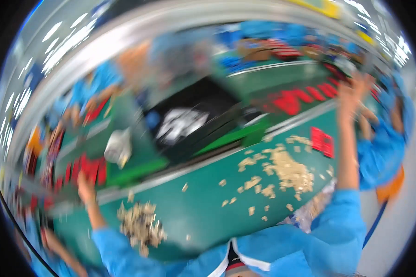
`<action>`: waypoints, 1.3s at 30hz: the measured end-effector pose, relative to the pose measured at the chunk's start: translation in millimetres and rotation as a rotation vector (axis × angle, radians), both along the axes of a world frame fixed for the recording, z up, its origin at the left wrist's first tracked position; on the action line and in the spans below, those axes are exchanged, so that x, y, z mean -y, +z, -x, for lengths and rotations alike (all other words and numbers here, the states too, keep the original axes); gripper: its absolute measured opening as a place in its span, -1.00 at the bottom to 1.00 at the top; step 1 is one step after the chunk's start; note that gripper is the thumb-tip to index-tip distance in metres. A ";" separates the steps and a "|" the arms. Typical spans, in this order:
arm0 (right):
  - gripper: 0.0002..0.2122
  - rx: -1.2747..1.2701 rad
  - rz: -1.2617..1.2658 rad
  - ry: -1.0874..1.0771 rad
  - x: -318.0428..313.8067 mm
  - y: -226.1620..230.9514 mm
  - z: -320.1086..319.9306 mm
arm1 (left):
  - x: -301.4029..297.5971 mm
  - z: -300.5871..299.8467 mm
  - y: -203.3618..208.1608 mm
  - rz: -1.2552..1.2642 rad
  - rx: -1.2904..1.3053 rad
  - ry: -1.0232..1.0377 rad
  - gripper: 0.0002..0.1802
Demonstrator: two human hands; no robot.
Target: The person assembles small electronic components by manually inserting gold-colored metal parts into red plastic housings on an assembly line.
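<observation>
My left hand [85, 189] reaches out at the left, beside flat red pieces [90, 170] on the green surface. Motion smears its fingers, so whether it holds anything is unclear. Far to the right my right hand [351, 94] is stretched out at arm's length near a row of red pieces [291, 100], its fingers blurred but apart, with nothing visible in them. Below that arm lie two red flat parts [322, 142]. Small beige pieces form a large heap [291, 171] on the green table [203, 203], and a second pile [141, 226] lies nearer my left arm.
A black bin [203, 104] with shiny silver packets [182, 123] stands beyond the table's far rail. Left of it is a white crumpled bag [119, 147]. A clear plastic bag [314, 207] lies by my right arm. A co-worker in blue [381, 152] is close on the right.
</observation>
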State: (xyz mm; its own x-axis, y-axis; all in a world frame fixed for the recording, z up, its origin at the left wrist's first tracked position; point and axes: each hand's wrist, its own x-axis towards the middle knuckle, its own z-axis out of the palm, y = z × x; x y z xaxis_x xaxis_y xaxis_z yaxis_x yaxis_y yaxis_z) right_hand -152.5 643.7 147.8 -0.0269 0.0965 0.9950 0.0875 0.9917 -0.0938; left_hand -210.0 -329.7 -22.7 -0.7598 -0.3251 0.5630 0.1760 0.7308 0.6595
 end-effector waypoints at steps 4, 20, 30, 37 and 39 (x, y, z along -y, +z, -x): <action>-0.58 0.158 -0.074 -0.084 -90.0 6.3 -56.5 | -96.7 29.0 32.4 0.489 -0.157 0.335 -0.73; -0.39 0.449 -0.022 -0.099 12.2 -48.2 -11.7 | 62.8 38.8 -58.9 0.688 0.294 0.260 -0.46; -0.52 0.527 0.182 -0.400 -51.5 118.9 -39.7 | -7.3 83.7 -65.3 0.854 1.242 0.554 -0.26; -0.69 0.590 -0.002 0.216 11.0 71.0 8.7 | -12.3 51.4 -33.9 0.777 0.239 0.440 -0.53; -0.74 0.709 0.016 0.440 105.1 30.1 -18.0 | -41.9 5.6 18.6 0.561 0.185 0.583 -0.57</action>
State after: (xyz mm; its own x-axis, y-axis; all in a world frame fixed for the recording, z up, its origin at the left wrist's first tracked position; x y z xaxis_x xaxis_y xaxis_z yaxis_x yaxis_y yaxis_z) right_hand -134.5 538.6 178.0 -0.6849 -0.0554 0.7266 -0.2640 0.9482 -0.1766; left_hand -215.5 -287.8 -4.1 -0.6529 -0.4033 0.6412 -0.4083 0.9003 0.1505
